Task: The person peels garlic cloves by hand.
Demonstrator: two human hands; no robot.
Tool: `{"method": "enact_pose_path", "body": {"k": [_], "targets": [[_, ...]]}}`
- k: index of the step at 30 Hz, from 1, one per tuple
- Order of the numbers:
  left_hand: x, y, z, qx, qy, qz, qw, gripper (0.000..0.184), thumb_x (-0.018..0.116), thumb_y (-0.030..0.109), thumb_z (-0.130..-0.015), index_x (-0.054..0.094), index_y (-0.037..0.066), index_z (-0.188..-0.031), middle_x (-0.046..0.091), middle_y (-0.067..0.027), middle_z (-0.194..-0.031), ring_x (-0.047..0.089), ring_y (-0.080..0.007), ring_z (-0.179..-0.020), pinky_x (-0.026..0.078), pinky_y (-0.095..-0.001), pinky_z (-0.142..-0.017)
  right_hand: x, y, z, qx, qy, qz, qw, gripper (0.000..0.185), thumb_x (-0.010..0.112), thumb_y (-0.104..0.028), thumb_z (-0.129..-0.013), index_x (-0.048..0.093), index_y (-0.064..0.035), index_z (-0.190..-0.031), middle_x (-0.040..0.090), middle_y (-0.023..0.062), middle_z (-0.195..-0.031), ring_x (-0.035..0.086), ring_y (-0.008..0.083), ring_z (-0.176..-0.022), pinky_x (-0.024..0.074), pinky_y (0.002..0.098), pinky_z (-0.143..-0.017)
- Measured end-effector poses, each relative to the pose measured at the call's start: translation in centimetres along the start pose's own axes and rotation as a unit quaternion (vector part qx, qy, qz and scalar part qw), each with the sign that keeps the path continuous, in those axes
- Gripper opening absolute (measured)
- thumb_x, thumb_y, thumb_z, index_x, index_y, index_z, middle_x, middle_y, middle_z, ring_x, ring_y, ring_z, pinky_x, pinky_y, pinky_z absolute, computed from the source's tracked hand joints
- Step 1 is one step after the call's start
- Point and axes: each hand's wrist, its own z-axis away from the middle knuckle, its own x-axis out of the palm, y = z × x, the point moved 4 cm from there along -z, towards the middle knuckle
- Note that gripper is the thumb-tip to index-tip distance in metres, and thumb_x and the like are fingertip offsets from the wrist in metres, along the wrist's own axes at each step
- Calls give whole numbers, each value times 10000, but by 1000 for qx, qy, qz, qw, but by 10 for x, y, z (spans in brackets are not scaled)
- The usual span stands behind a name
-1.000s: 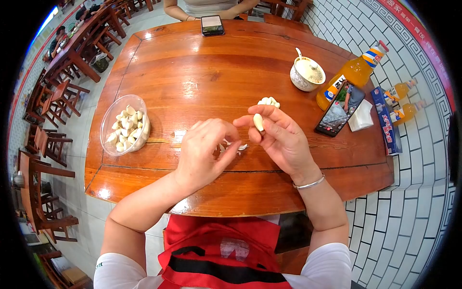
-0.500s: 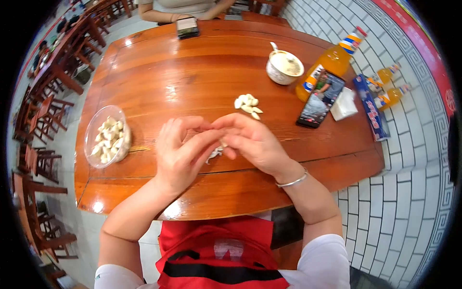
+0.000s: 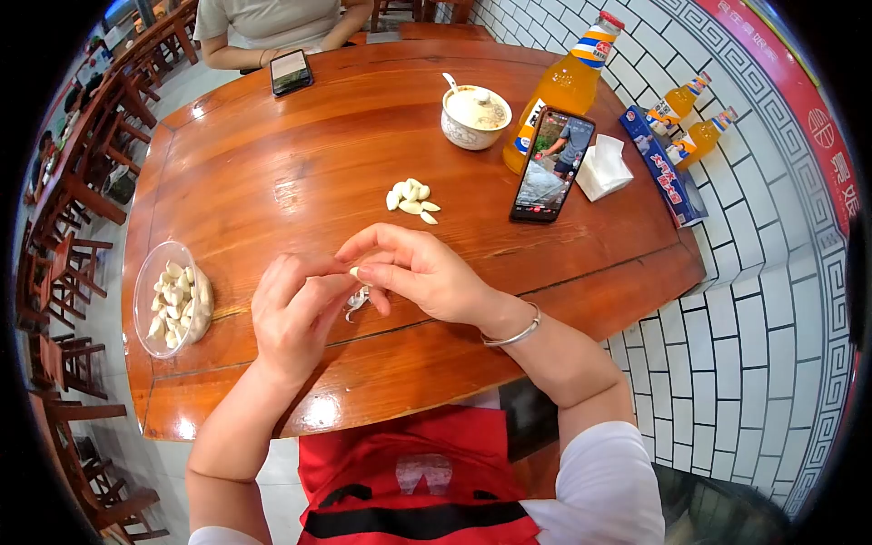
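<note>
Between the thumb and fingers of my right hand (image 3: 422, 277) is a garlic clove (image 3: 355, 272), mostly covered by the fingertips. My left hand (image 3: 292, 313) meets it there, fingers bent and pressed together against the clove's left side; whether they grip the clove or a bit of skin is hidden. White garlic skins (image 3: 358, 302) lie on the wooden table (image 3: 272, 191) just under both hands. Beyond my right hand sits a small pile of peeled cloves (image 3: 411, 197). A round clear plastic tub (image 3: 202, 313) of garlic cloves stands left of my left hand.
A lidded bowl (image 3: 470, 132) with a spoon, an orange bottle (image 3: 563, 86), a propped phone (image 3: 554, 165), tissues (image 3: 604, 170) and a blue box (image 3: 668, 173) stand at the right. Another phone (image 3: 291, 73) lies near a person (image 3: 268, 32) seated across. A tiled wall (image 3: 727, 363) borders the right.
My hands, apart one second ago, have come together around the clove. The whole view has shifted, so the table items appear further left.
</note>
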Motion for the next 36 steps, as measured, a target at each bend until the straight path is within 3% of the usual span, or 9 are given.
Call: {"method": "enact_pose_path", "body": {"k": [9,12,18,21,36], "targets": [[2,1,-4,-47,-6,12,999,248,790,-23,-681,655,53,-875,640,-79,-879,619,-261,-770,498,-360,-649,3,-4,1,2,2,-15,1000,260,518,-72,-1022,518,6,-1270,650,64,-1066,583,85,-810,495,243,-773],[1,-2,-1,-46,-29,11,998,255,785,-56,-681,647,28,-878,644,-104,-895,630,-262,-805,511,-351,-675,4,-1,0,-16,9,-36,999,248,509,-55,-1013,501,9,-1253,664,62,-1012,605,89,-793,507,245,-733],[1,-1,-1,-57,-26,12,998,271,776,-84,-684,646,18,-899,644,-117,-908,633,-268,-822,517,-349,-695,3,-1,0,-25,1,-21,999,266,498,-31,-1005,495,11,-1268,665,68,-1045,605,91,-800,510,251,-744],[2,-1,-1,-67,-28,7,997,278,775,-87,-684,645,18,-906,645,-119,-909,633,-269,-827,519,-351,-699,2,-2,1,-10,-14,-10,1000,322,503,-52,-1020,471,17,-1333,641,89,-1143,584,97,-861,497,257,-813],[1,0,-2,-56,-37,-8,998,277,774,-96,-678,640,24,-889,643,-117,-922,636,-268,-851,516,-352,-709,4,-6,2,-18,-32,-5,999,371,513,-3,-994,459,19,-1360,622,106,-1206,599,113,-914,507,267,-835]]}}
